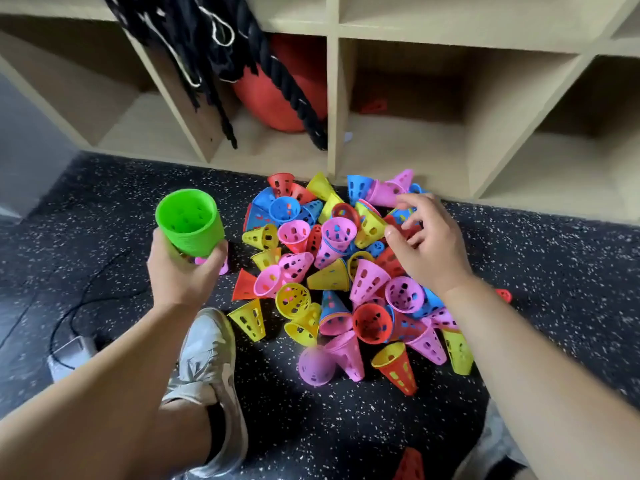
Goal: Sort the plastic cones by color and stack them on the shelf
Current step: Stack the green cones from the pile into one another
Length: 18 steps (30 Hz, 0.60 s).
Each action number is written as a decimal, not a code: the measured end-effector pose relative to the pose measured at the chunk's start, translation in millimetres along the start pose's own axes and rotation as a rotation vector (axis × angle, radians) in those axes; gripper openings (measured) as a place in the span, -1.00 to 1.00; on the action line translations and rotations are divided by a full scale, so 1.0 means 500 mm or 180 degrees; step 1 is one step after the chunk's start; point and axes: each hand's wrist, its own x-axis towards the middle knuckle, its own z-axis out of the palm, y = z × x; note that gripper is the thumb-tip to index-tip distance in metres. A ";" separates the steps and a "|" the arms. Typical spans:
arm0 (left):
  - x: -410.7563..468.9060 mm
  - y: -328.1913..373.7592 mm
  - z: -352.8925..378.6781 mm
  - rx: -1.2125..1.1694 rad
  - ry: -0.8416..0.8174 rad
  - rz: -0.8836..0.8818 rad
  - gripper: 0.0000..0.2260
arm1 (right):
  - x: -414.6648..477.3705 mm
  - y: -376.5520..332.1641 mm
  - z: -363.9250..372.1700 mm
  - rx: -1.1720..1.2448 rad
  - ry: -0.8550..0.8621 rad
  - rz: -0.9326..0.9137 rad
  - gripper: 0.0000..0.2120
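Right now: stack of green cones (190, 225), nested tight and mouth up, is off the floor in the left hand (180, 271), fingers and thumb wrapped round its lower end. A lone pink cone (221, 266) lies just under that hand.

Main pile of cones (332, 271) sits on the speckled rubber floor (104, 202), close against the foot of the wooden cubby shelf (332, 98). Colours are pink, yellow, blue and red, and I see no loose green. Several are jammed into each other in mixed colours (e.g. yellow-rimmed red cone (396, 368) at the near edge).

Right hand (426, 244) is over the far right of the pile, fingers bent and apart, thumb opposite them, above blue and red cones. The fingertips are blurred, so I cannot tell whether they nip a cone yet.

Judgement: green looks gathered, and the reach is for the next pick.
- Take one cone by its rim, not a handful, since neighbours lean on each other and will roll.
- Pull mixed nests apart before stacking.
- Stick to one colour per pass and slide each cone in mouth to tip, squarely.
- The green stack could go to a cubby first, freeing the left hand.

Around: one red cone (374, 106) lies deep in the cubby beyond the pile. In the next cubby to the left is an orange-red ball (277, 95) with black rope (294, 98) hanging over it. A silver shoe (207, 358) sits near the pile and a black cable (79, 306) lies at the left.
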 end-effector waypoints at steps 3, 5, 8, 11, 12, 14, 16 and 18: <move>-0.013 -0.006 -0.005 -0.0016 -0.0163 0.0123 -0.55 | -0.002 -0.006 0.027 -0.0040 -0.0251 -0.0058 -0.52; -0.017 -0.013 -0.002 -0.0055 -0.0373 0.0170 -0.53 | -0.008 -0.009 0.038 -0.0078 -0.0402 -0.0021 -0.45; -0.023 -0.005 0.008 -0.0062 -0.0615 0.0248 -0.46 | -0.020 -0.010 0.046 -0.0111 -0.0578 -0.0014 -0.35; -0.021 0.013 0.022 -0.0119 -0.0770 0.0415 -0.40 | -0.031 -0.007 0.044 -0.0231 -0.0750 -0.0078 -0.30; -0.020 0.017 0.027 -0.0137 -0.0800 0.0473 -0.38 | -0.035 -0.004 0.044 -0.0259 -0.0808 -0.0079 -0.29; -0.014 0.021 0.038 -0.0091 -0.0840 0.0560 -0.36 | -0.043 0.000 0.042 -0.0303 -0.0922 -0.0052 -0.27; -0.008 0.025 0.048 0.0042 -0.0866 0.0657 -0.34 | -0.051 0.002 0.042 -0.0340 -0.1069 -0.0060 -0.24; -0.002 0.029 0.058 0.0106 -0.0891 0.0772 -0.32 | -0.057 0.005 0.043 -0.0328 -0.1172 -0.0109 -0.21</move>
